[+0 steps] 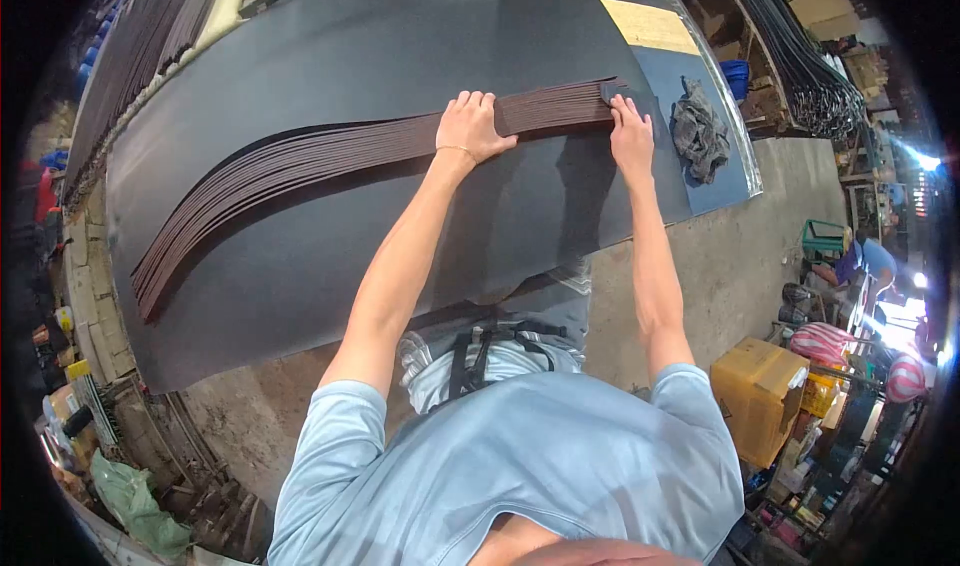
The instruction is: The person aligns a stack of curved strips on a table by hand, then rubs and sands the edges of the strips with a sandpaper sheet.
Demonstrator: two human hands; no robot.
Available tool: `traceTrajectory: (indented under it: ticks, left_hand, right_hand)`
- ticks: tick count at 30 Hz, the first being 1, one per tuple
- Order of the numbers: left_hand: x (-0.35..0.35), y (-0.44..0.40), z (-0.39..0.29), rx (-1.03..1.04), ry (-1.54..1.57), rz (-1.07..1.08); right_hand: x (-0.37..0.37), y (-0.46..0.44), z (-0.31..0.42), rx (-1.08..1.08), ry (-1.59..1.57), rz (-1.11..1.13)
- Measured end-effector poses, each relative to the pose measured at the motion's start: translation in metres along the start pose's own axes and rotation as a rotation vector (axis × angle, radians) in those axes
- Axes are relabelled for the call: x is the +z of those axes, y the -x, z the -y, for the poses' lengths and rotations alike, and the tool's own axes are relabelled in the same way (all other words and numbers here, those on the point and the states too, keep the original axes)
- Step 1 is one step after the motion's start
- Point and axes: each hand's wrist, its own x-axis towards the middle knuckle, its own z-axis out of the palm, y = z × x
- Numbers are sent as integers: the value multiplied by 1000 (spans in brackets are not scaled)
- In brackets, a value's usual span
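A bundle of long dark-brown strips (pixel 300 164) lies across a dark sheet-covered table, fanned out and curving toward the lower left. My left hand (pixel 472 128) grips the bundle right of its middle, fingers over the far edge and thumb stretched along the near side. At the right end, my right hand (pixel 631 136) has its fingers over the strip ends, beside a small dark flap (pixel 612 91). What lies under the right fingertips is partly hidden.
A crumpled dark cloth (pixel 700 131) rests on a blue sheet (pixel 662 71) at the table's right, near a yellowish board (pixel 650 26). More strips hang on racks (pixel 800 56) behind. A cardboard box (pixel 758 401) stands lower right; another person (pixel 872 263) is farther off.
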Motion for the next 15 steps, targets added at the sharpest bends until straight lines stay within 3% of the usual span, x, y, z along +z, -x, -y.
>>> traceTrajectory:
  ticks: [3,5,6,8,10,12,14,15]
  left_hand:
    - [-2,0,-1,-7,5,22]
    - [14,-4,10,20,-33,-30]
    - [12,-2,8,55,-60,-74]
    - [6,1,3,27,7,-55]
    - [-1,1,-2,6,-18,-14]
    - [-2,2,-4,1,-25,-1]
    - [-2,0,-4,1,-37,5]
    - [0,2,-4,8,-40,3]
  right_hand:
    - [-19,-12,75,61,-150,224]
    - [-21,-4,146,-169,-375,154]
    - [-14,8,166,-248,-299,129]
    - [-23,6,130,-195,-448,259]
    - [-30,0,77,-35,-355,243]
    - [-9,3,14,-22,-124,32]
    - [-3,-7,33,59,-82,71]
    - [-13,-14,64,61,-248,168]
